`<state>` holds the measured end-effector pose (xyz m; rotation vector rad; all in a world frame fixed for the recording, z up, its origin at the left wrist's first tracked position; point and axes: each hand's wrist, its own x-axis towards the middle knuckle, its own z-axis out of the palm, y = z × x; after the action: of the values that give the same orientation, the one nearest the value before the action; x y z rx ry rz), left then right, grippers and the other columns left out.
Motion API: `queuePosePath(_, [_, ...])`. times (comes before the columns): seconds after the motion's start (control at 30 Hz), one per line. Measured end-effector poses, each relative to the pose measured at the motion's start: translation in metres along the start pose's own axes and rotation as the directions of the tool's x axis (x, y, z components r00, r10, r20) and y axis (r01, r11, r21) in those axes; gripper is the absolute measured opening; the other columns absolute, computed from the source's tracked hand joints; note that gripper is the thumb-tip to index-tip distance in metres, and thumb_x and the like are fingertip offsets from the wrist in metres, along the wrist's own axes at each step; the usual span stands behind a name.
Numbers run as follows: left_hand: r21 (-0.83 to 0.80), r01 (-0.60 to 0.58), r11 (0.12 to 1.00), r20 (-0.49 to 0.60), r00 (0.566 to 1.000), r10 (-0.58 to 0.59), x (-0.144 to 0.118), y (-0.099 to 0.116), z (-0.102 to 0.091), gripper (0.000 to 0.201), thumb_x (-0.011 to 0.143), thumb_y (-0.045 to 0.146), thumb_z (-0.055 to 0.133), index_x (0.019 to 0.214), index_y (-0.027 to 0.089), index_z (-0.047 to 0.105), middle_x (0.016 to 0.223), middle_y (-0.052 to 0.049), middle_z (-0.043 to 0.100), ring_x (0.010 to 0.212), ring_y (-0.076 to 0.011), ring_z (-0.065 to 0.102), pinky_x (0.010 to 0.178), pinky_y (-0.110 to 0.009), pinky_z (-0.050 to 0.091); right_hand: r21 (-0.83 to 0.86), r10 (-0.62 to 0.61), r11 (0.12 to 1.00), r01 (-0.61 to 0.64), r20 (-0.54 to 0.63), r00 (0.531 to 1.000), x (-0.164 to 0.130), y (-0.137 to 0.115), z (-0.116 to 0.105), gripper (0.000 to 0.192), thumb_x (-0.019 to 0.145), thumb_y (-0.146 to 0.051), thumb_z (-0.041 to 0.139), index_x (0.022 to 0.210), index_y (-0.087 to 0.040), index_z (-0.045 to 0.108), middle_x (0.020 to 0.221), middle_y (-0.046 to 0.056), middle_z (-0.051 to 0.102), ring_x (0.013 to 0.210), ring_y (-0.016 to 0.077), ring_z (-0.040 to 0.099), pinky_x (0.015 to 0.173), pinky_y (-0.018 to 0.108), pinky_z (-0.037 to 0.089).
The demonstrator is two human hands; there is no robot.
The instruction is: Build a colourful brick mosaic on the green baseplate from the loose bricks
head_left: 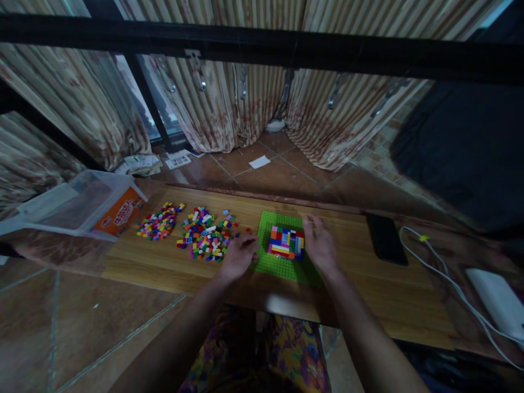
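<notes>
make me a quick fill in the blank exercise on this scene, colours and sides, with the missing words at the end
1. The baseplate under the brick build is coloured ____.
2. Of the right hand and the left hand, the ____ one is nearer to the loose bricks.
3. Seen from the person's side, the black phone lies to the ____ of the baseplate.
4. The label on the clear plastic box is mainly ____.

Missing words: green; left; right; orange

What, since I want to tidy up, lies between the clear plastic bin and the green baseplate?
In the head view: a smaller pile of toy bricks, a larger, more scattered pile, then the left hand at the green baseplate.
</notes>
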<state>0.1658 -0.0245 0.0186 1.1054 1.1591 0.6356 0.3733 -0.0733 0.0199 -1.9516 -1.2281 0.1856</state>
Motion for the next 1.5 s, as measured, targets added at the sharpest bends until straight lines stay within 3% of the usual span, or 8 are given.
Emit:
queuePosePath(0.17, [0.186,-0.179,0.966,-0.088,0.976,0.197,-0.017,-0.01,-0.02,0.017,0.073,0.026,0.061,0.086,0.017,0.068,0.079,-0.002,0.068,0.073,-0.0137,0.062,0.066,-0.022,0.048,-0.194,-0.163,0.956,0.22,0.269,0.949,0.008,-0.036,0.041,0.05,0.093,-0.051,0.035,0.126,-0.017,0.053,0.126,0.016,0.056,0.118,0.0303,0.049,0.098,0.051,0.035])
queuePosePath(0.4, [0.399,-0.259,0.88,-0.105,0.94,0.324,-0.056,-0.023,-0.066,0.022,0.082,0.031,0.056,0.097,0.019,0.067,0.092,-0.005,0.07,0.084,-0.0174,0.064,0.077,-0.027,0.05,-0.275,-0.216,0.905,0.325,0.361,0.907,-0.006,-0.027,0.067,0.055,0.092,-0.055,0.037,0.13,-0.018,0.049,0.14,0.017,0.045,0.128,0.0334,0.04,0.104,0.059,0.023])
queuePosePath(0.6, [0.674,-0.271,0.688,-0.246,0.795,0.554,-0.068,-0.036,-0.107,0.032,0.086,0.031,0.052,0.116,0.021,0.057,0.11,-0.007,0.062,0.099,-0.0191,0.061,0.086,-0.033,0.051,-0.321,-0.27,0.856,0.404,0.389,0.881,-0.006,-0.023,0.061,0.054,0.092,-0.052,0.035,0.132,-0.018,0.048,0.14,0.016,0.046,0.128,0.0339,0.04,0.104,0.062,0.022])
queuePosePath(0.77, [0.834,-0.18,0.522,-0.271,0.69,0.671,-0.054,-0.043,-0.135,0.054,0.084,0.041,0.056,0.132,0.018,0.043,0.134,-0.016,0.046,0.124,-0.0288,0.046,0.097,-0.046,0.046,-0.204,-0.373,0.861,0.466,0.37,0.851,-0.017,-0.062,0.089,0.058,0.092,-0.051,0.037,0.137,-0.014,0.041,0.141,0.018,0.043,0.132,0.0316,0.037,0.105,0.054,0.03])
queuePosePath(1.03, [0.897,-0.148,0.416,-0.213,0.68,0.702,-0.01,-0.039,-0.145,0.063,0.088,0.045,0.048,0.138,0.01,0.033,0.144,-0.022,0.035,0.137,-0.0342,0.028,0.107,-0.055,0.034,-0.104,-0.284,0.945,0.311,0.216,0.934,-0.041,-0.111,0.162,0.06,0.092,-0.05,0.036,0.137,-0.01,0.039,0.14,0.023,0.041,0.132,0.0348,0.034,0.104,0.056,0.03])
queuePosePath(1.27, [0.877,-0.243,0.414,-0.142,0.692,0.708,-0.006,-0.038,-0.146,0.054,0.091,0.039,0.044,0.138,0.013,0.034,0.142,-0.018,0.04,0.137,-0.0289,0.031,0.109,-0.049,0.035,0.118,-0.289,0.956,0.268,0.227,0.93,-0.056,-0.124,0.162,0.053,0.094,-0.046,0.033,0.138,-0.016,0.038,0.138,0.016,0.046,0.129,0.0272,0.04,0.105,0.049,0.036])
queuePosePath(1.43, [0.872,-0.249,0.42,-0.133,0.707,0.695,-0.007,-0.039,-0.146,0.053,0.092,0.039,0.043,0.137,0.013,0.034,0.141,-0.018,0.042,0.135,-0.0283,0.035,0.108,-0.049,0.036,0.092,-0.263,0.964,0.249,0.205,0.943,-0.012,-0.123,0.165,0.055,0.094,-0.049,0.03,0.134,-0.014,0.043,0.135,0.017,0.048,0.129,0.027,0.041,0.107,0.049,0.034])
queuePosePath(1.5, [0.87,-0.252,0.423,-0.133,0.707,0.695,-0.006,-0.039,-0.146,0.053,0.092,0.039,0.043,0.138,0.013,0.034,0.141,-0.018,0.042,0.135,-0.0286,0.036,0.108,-0.049,0.036,0.088,-0.274,0.962,0.259,0.295,0.915,0.009,-0.118,0.17,0.055,0.094,-0.05,0.028,0.134,-0.014,0.044,0.136,0.016,0.049,0.129,0.0266,0.042,0.107,0.05,0.033])
